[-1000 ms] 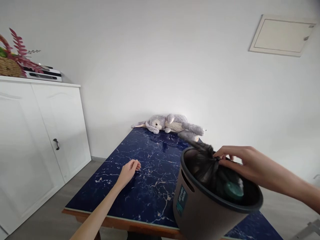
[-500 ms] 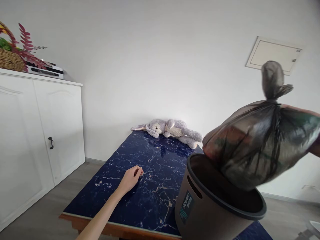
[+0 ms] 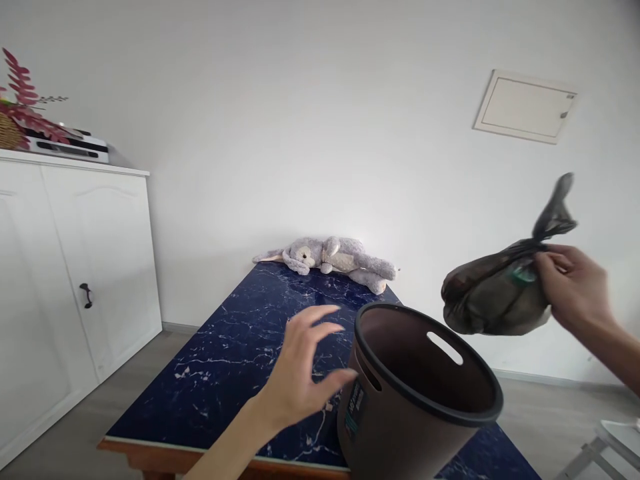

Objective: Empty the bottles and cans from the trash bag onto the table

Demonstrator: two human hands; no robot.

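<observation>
My right hand (image 3: 575, 283) grips a tied, filled black garbage bag (image 3: 495, 293) near its knot, holding it in the air to the right of the bin. Through the thin plastic a green patch shows, but I cannot make out the contents. A brown garbage bin (image 3: 400, 427) with a dark rim and slots for handles stands upright at the table's near right. Its visible inner wall is bare; the bottom is hidden. Fingers spread and curved, my left hand (image 3: 305, 370) is at the bin's left side, its thumb close to the rim; whether it touches, I cannot tell.
A blue marbled table (image 3: 240, 373) with a wooden edge lies below. On its far end rests a grey plush rabbit (image 3: 340, 257) by the wall. At left stands a white cabinet (image 3: 100, 267); at lower right, a pale stool-like thing (image 3: 595, 447).
The garbage bag has moved from over the bin's opening to its right, farther from me. My left hand has opened from a loose curl and moved right to the bin. The view has shifted slightly.
</observation>
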